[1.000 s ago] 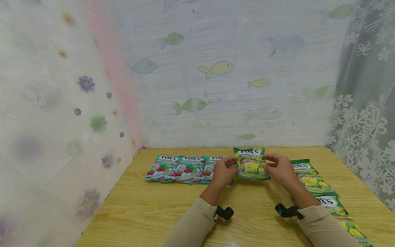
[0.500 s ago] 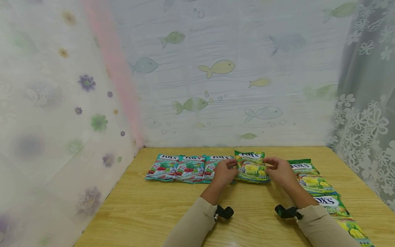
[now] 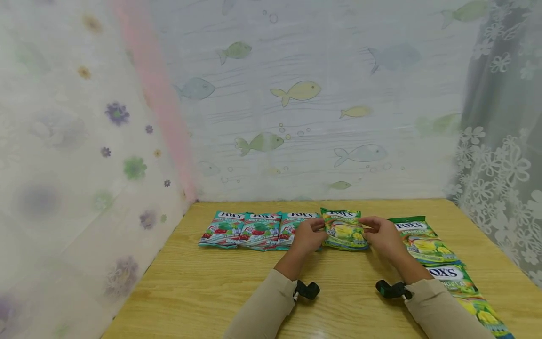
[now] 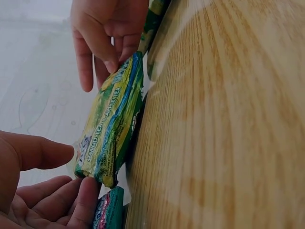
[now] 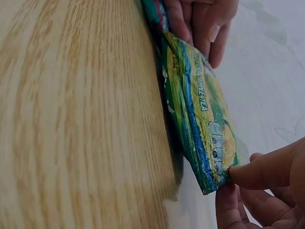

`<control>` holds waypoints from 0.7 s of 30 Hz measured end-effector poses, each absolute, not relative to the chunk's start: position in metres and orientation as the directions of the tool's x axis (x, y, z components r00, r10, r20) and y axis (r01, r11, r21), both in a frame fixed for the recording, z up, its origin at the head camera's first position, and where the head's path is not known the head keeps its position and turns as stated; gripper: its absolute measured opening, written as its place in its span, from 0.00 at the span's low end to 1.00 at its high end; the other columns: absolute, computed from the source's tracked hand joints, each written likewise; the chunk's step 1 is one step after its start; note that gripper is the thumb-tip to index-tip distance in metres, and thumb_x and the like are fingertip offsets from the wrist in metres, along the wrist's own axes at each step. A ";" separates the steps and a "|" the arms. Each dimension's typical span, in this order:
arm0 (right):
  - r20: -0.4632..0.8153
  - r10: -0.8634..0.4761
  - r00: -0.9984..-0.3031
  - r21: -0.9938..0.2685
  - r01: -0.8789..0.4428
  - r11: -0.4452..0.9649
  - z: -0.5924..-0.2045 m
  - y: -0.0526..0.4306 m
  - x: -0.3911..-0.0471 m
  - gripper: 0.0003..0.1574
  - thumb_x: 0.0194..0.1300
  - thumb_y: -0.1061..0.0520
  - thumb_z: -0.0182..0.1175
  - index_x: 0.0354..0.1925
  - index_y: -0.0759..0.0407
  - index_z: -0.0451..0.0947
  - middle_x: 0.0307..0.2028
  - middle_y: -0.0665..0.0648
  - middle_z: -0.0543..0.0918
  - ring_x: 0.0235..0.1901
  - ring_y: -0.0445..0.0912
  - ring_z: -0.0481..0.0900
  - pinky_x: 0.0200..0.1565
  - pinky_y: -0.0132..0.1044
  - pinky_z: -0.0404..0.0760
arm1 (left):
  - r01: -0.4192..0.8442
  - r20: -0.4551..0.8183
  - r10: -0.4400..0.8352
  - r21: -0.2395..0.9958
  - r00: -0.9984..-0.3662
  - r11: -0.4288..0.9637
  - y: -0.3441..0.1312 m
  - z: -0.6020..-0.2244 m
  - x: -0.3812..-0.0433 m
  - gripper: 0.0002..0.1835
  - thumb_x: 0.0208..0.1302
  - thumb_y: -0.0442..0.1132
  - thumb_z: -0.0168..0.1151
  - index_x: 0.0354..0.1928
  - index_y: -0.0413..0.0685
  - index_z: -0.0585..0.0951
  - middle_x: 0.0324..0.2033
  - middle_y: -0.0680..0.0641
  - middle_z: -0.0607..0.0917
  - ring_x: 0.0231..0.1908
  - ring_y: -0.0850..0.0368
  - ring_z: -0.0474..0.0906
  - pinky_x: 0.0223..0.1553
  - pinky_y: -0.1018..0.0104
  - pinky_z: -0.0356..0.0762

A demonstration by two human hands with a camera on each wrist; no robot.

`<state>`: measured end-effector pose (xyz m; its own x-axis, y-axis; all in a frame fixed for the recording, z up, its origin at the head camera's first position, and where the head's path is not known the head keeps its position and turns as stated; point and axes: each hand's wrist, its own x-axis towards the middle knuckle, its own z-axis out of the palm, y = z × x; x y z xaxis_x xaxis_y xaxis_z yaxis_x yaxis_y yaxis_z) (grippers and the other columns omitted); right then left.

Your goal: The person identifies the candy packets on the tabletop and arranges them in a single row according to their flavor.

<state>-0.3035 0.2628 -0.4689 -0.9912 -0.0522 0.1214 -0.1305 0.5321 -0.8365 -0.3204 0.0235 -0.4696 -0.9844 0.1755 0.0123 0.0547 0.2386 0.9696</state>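
three teal packs form a row, a green pack at its right end, pinched by the right hand, left hand loosely touching it, two further packs seemingly unplaced.

On the table, a row of three Mint Blossom packets is laid side by side toward the far edge, its right end partly covered by the left hand. Just right of that row, a Springtea packet is flanked by the left hand at its left edge and the right hand at its right. Farther right, two more Springtea packets are set one before the other: the far packet and, nearer the viewer, the near packet, partly hidden by the right forearm. Behind the table, a printed sheet is hung.
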 end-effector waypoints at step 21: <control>0.098 -0.110 -0.989 -0.802 -0.144 0.580 -0.473 0.262 -0.302 0.30 0.74 0.49 0.64 0.68 0.60 0.75 0.68 0.69 0.75 0.66 0.67 0.75 0.57 0.57 0.83 | 0.092 0.043 0.144 0.929 -0.989 0.359 0.024 -0.468 -0.316 0.24 0.67 0.35 0.69 0.65 0.44 0.81 0.60 0.45 0.84 0.53 0.50 0.84 0.46 0.55 0.86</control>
